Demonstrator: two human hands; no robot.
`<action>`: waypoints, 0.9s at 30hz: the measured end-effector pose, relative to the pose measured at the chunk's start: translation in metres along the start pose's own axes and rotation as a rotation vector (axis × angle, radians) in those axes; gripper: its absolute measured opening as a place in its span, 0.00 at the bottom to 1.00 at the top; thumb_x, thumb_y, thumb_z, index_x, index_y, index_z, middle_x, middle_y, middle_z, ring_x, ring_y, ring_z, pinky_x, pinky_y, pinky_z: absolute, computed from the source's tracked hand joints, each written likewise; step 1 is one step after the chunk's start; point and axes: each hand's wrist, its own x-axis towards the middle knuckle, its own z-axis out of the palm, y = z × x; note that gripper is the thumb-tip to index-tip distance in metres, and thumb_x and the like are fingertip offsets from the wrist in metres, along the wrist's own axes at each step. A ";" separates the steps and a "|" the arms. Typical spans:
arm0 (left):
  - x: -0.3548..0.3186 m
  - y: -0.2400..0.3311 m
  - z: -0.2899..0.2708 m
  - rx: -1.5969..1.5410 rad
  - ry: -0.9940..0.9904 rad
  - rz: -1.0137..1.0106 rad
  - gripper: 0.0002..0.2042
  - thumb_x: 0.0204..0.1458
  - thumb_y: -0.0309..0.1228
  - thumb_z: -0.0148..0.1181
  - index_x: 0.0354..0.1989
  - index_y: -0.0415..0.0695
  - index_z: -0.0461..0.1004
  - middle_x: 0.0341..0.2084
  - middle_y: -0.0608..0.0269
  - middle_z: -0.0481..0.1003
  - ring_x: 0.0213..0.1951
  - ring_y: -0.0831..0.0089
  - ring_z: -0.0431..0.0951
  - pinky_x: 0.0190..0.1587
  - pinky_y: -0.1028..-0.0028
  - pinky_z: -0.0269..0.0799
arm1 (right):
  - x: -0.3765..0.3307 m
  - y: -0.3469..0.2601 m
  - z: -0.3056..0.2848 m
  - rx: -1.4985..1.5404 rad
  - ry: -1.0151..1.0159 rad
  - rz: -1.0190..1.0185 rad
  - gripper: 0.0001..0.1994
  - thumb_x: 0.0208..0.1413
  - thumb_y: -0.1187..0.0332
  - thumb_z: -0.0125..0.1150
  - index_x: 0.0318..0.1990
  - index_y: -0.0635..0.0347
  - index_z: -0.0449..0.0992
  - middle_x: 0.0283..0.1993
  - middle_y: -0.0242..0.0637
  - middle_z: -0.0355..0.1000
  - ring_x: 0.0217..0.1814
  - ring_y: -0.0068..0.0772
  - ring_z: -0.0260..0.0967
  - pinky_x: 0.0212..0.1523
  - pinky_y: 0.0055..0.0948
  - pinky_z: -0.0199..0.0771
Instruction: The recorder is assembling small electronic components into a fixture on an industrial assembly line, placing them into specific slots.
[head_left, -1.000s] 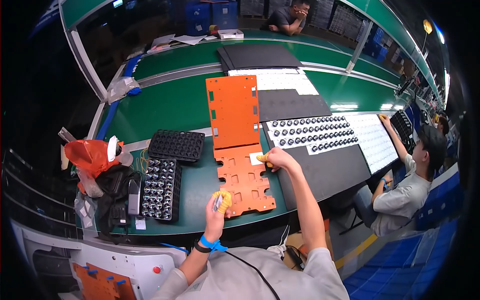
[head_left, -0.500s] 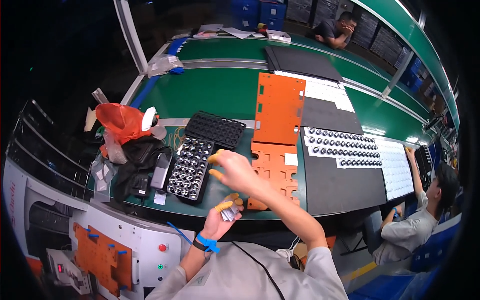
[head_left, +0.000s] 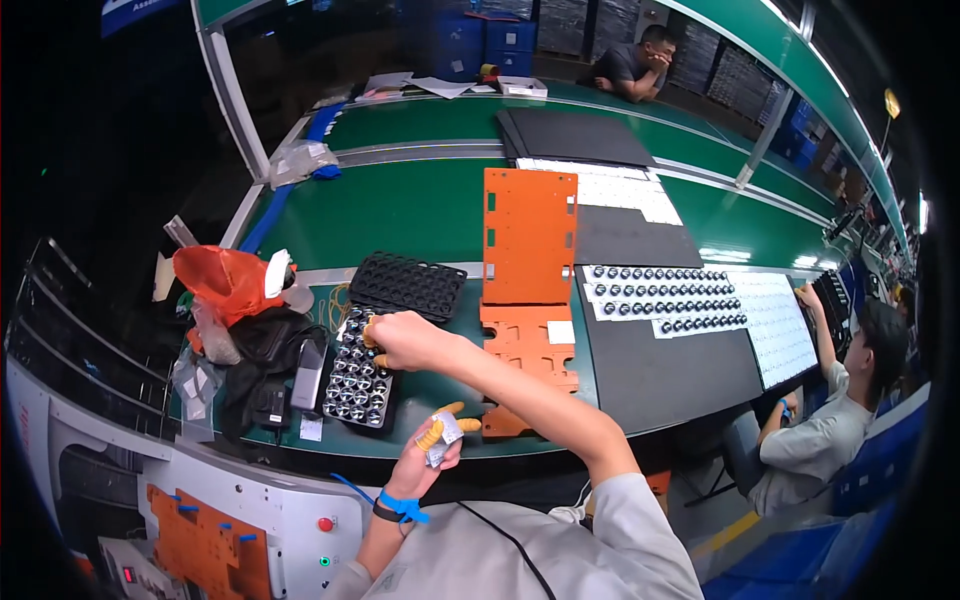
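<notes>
My left hand (head_left: 430, 452), with yellow finger cots, is closed round a few small white printed pieces (head_left: 440, 437) in front of the table's near edge. My right hand (head_left: 412, 340) reaches left over a black tray (head_left: 374, 426) filled with shiny round lens-like parts (head_left: 350, 385). Its yellow-tipped fingers are bent together at the tray's far right part; what they pinch, if anything, is hidden. Behind that tray lies a second black tray (head_left: 408, 285) with round pockets. An orange fixture plate (head_left: 528, 235) stands upright beyond an orange notched base (head_left: 505, 335), right of my right hand.
Black mats (head_left: 655, 375) and white sheets with rows of dark round parts (head_left: 665, 302) lie to the right. A co-worker (head_left: 825, 420) sits there; another person (head_left: 635, 70) leans at the far side. At left are an orange bag (head_left: 225, 282), a grey device (head_left: 308, 375) and a machine (head_left: 270, 500).
My right hand has moved left and down from beside the filled tray onto it. My left hand has turned slightly, still holding the white pieces. The whole view has shifted.
</notes>
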 end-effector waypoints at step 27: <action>0.022 0.011 0.061 0.646 0.050 0.620 0.35 0.40 0.32 0.84 0.58 0.38 0.74 0.50 0.57 0.80 0.52 0.68 0.80 0.55 0.69 0.75 | -0.211 -0.086 -0.043 0.883 0.492 0.336 0.13 0.53 0.75 0.69 0.45 0.61 0.76 0.32 0.24 0.61 0.33 0.17 0.55 0.32 0.22 0.55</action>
